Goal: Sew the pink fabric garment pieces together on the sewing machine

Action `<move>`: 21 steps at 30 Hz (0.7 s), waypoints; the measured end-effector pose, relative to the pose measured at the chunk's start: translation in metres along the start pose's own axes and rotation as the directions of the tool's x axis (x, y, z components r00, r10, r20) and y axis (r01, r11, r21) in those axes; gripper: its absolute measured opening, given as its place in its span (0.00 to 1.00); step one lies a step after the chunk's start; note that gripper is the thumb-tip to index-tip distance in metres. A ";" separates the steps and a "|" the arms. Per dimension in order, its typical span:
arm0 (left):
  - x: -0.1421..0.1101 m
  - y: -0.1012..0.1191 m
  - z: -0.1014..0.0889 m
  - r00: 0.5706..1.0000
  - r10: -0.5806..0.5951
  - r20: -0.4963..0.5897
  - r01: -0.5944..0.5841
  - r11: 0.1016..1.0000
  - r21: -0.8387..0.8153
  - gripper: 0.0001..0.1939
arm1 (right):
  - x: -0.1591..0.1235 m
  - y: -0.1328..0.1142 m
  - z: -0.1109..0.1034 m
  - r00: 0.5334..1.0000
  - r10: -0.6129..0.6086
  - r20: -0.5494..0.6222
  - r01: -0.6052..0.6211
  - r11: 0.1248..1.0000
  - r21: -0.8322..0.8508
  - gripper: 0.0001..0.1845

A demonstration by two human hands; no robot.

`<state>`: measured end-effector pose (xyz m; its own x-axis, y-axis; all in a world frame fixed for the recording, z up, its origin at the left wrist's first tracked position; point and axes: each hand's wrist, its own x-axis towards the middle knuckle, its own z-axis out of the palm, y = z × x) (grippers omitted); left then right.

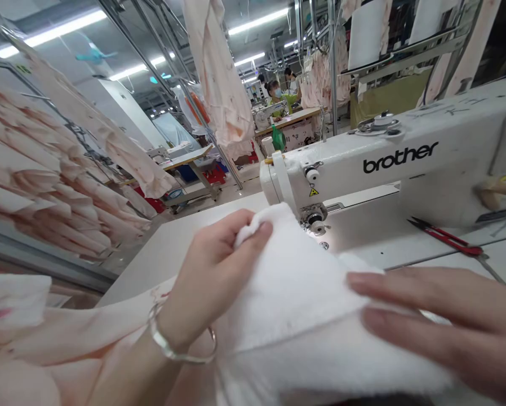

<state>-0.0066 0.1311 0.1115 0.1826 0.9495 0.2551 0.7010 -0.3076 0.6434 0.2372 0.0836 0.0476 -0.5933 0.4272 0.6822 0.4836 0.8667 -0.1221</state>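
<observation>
A white, fleecy piece of fabric (295, 282) with a seam across it is held up in front of the sewing machine (354, 158). My left hand (219, 270), with a silver bangle at the wrist, pinches its upper left corner between thumb and fingers. On the right side, my right hand (439, 321) has the fabric's edge between its thumb and fingers; it is somewhat blurred. Pale pink printed fabric (109, 338) lies below and to the left, apparently joined to the white piece. The fabric hides part of the needle area.
Red-handled thread snips (451, 239) lie on the white machine table (164, 242) at the right. Pink garments (37, 169) hang on rails at the left, and another garment (223, 73) hangs ahead. People sit at machines farther back.
</observation>
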 end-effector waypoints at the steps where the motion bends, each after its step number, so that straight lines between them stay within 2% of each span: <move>1: 0.005 -0.004 0.007 0.999 0.001 0.035 -0.003 0.998 0.067 0.14 | 0.000 0.007 0.004 0.997 -0.060 0.046 0.060 0.998 -0.011 0.14; 3: 0.011 -0.024 0.033 0.986 -0.031 0.161 0.011 0.992 0.128 0.13 | -0.004 0.021 0.019 0.978 -0.156 0.137 0.159 0.987 -0.012 0.15; 6: 0.009 -0.060 0.077 0.979 -0.034 0.202 0.002 0.988 0.156 0.12 | -0.016 0.030 0.041 0.933 -0.222 0.284 0.243 0.969 -0.040 0.20; 8: 0.000 -0.076 0.096 0.976 -0.025 0.214 -0.012 0.985 0.171 0.11 | -0.024 0.026 0.047 0.895 -0.240 0.375 0.289 0.954 -0.080 0.20; 10: -0.010 -0.081 0.102 0.973 -0.031 0.230 -0.011 0.984 0.178 0.10 | -0.031 0.018 0.047 0.869 -0.251 0.427 0.329 0.937 -0.118 0.21; 14: -0.021 -0.078 0.098 0.968 -0.101 0.229 0.059 0.981 0.184 0.07 | -0.036 0.008 0.041 0.844 -0.284 0.455 0.377 0.918 -0.126 0.25; 18: -0.018 -0.076 0.098 0.961 -0.158 0.228 0.111 0.973 0.204 0.10 | -0.038 0.015 0.044 0.893 -0.238 0.382 0.314 0.938 -0.150 0.26; 21: -0.014 -0.075 0.101 0.950 -0.209 0.234 0.149 0.956 0.251 0.13 | -0.045 0.024 0.046 0.893 -0.274 0.357 0.329 0.939 -0.102 0.23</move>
<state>0.0079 0.1470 -0.0127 0.1880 0.9803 -0.0611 0.8708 -0.1375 0.4720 0.2460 0.0969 -0.0189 -0.8923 0.2357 0.3850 0.3242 0.9281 0.1832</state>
